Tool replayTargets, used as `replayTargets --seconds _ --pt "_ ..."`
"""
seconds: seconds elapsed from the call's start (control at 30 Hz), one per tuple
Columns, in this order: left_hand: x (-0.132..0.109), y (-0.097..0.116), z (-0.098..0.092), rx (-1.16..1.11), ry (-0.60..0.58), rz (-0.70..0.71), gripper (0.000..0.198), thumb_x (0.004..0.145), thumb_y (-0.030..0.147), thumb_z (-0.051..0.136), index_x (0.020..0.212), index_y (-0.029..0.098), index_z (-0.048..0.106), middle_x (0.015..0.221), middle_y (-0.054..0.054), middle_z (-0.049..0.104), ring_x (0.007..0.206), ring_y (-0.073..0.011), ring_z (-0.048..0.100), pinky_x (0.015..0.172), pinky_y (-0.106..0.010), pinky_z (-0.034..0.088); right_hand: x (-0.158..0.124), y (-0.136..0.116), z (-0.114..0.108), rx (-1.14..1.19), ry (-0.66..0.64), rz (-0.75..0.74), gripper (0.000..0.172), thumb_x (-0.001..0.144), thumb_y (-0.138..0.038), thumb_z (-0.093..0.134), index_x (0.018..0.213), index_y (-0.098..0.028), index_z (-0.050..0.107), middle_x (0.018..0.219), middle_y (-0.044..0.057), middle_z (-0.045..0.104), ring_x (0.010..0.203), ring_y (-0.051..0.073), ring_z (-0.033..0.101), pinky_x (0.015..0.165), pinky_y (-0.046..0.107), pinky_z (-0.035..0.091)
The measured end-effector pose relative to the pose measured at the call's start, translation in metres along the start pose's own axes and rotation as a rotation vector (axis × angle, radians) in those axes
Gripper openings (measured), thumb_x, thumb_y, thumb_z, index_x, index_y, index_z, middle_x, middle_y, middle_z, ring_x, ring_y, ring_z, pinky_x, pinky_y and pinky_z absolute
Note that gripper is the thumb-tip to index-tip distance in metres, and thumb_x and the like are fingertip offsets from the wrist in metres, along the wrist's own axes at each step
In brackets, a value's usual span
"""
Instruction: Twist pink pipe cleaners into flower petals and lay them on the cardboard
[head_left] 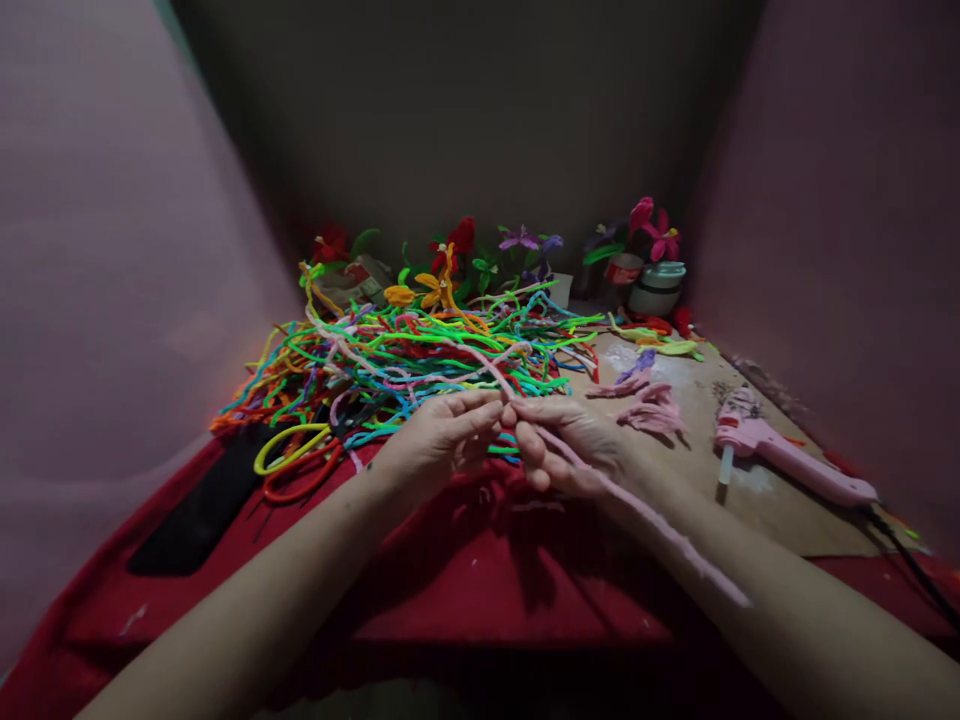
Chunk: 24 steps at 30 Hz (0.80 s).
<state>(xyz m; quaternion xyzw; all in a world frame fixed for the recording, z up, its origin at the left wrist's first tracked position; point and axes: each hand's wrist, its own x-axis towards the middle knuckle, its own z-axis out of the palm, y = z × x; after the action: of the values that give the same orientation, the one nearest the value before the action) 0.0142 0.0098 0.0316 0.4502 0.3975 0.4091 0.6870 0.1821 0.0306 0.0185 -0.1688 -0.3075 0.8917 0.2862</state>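
Observation:
My left hand (pixel 442 440) and my right hand (pixel 570 445) meet fingertip to fingertip over a red cloth (pixel 450 570). Both pinch a long pink pipe cleaner (pixel 645 515). It runs from the fingertips back along my right forearm, and its far end loops up over the pile. Just beyond my hands lies a big tangled heap of coloured pipe cleaners (pixel 405 365) in green, blue, orange, yellow and pink.
Yellow and red scissors (pixel 296 460) lie left of my hands. A pink glue gun (pixel 780 455) rests on a brown board (pixel 750 500) at right, near pink folded pieces (pixel 649 410). Finished pipe-cleaner flowers (pixel 450 265) and a jar (pixel 656 288) stand at the back.

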Motion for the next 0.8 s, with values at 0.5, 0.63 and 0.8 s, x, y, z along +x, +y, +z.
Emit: replayTargets --seconds 0.5,0.63,0.8 --pt "-0.001 0.014 -0.006 -0.031 0.44 0.264 0.022 0.064 0.027 0.072 0.069 0.012 0.057 0.054 0.004 0.053 0.037 -0.0003 0.036 0.034 -0.013 0.025 0.0 0.013 0.006 -0.058 0.007 -0.331 0.03 0.072 -0.01 0.062 0.102 -0.014 0.057 0.086 0.005 0.07 0.07 0.014 0.068 0.075 0.028 0.052" --pt "0.001 0.007 -0.005 -0.009 0.369 0.238 0.021 0.067 0.028 0.069 0.069 0.011 0.056 0.055 0.002 0.055 0.038 -0.0015 0.038 0.035 -0.014 0.027 0.005 0.016 0.004 -0.132 0.119 -0.437 0.029 0.075 -0.018 0.062 0.103 -0.013 0.056 0.084 0.007 0.07 0.067 0.015 0.068 0.078 0.033 0.051" --pt "-0.002 -0.002 0.0 0.025 0.234 0.242 0.019 0.067 0.026 0.07 0.072 0.012 0.058 0.056 0.002 0.055 0.041 -0.0031 0.042 0.037 -0.015 0.029 0.008 0.016 -0.003 -0.327 0.281 -0.541 0.026 0.078 -0.031 0.06 0.096 -0.012 0.062 0.075 0.007 0.07 0.058 0.014 0.065 0.067 0.029 0.051"
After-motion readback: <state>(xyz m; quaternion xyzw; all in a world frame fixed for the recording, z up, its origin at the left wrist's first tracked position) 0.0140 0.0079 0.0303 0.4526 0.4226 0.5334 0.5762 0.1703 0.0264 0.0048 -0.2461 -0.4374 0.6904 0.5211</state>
